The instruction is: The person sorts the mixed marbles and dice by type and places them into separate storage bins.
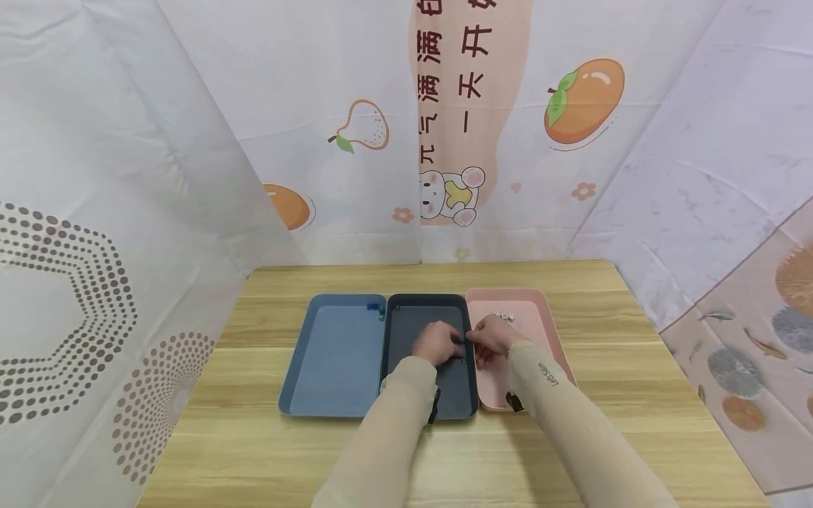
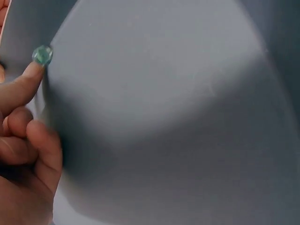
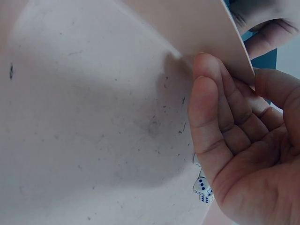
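Note:
My left hand (image 1: 435, 343) reaches into the dark tray (image 1: 406, 317) near its right wall. A small clear green piece (image 2: 42, 55) touches one fingertip in the left wrist view; whether it is pinched or only touched is unclear. The other fingers there are bent. My right hand (image 1: 493, 334) is at the left wall of the pink tray (image 1: 552, 331). In the right wrist view its thumb and fingers pinch that wall's rim, with the remaining fingers curled inside the tray. Several white dice with dark dots (image 3: 200, 185) lie beyond this hand.
A blue tray (image 1: 305, 360) stands left of the dark one, with several small blue and green pieces (image 1: 375, 307) in its far right corner. One small piece (image 1: 398, 307) sits in the dark tray's far left corner. All three trays stand side by side on a wooden table (image 1: 241, 423).

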Motion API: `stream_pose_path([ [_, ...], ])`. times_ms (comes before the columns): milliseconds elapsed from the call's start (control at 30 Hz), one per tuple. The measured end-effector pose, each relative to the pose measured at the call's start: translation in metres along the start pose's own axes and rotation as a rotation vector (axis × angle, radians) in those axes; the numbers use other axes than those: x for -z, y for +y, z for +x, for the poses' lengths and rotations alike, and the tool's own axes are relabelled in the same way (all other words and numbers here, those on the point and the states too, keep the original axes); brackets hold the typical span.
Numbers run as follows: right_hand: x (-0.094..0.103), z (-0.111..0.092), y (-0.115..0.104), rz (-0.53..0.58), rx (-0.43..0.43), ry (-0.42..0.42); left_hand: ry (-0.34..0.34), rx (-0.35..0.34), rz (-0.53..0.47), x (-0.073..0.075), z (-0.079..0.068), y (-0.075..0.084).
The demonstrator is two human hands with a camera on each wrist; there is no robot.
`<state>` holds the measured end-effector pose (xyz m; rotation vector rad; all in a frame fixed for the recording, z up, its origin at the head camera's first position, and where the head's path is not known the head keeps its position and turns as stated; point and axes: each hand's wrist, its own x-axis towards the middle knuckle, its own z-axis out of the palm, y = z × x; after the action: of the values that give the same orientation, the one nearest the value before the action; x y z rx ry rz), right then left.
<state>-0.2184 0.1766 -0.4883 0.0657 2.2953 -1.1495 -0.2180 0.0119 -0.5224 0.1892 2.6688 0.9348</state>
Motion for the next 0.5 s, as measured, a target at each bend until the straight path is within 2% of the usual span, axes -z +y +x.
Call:
stream_pose_path([
  [100, 0.0001, 0.0, -0.0005, 0.003, 0.0, -0.004, -0.057, -0.008, -0.049, 0.0005, 0.0004, -0.0021],
  [300, 0.0004, 0.0031, 0.0, -0.008, -0.015, -0.004, -0.179, 0.037, -0.152, 0.0036, 0.0007, -0.0063],
  [500, 0.0007, 0.0063, 0.0024, -0.005, -0.019, -0.006, -0.254, 0.055, -0.184, 0.0092, -0.0036, -0.0046],
])
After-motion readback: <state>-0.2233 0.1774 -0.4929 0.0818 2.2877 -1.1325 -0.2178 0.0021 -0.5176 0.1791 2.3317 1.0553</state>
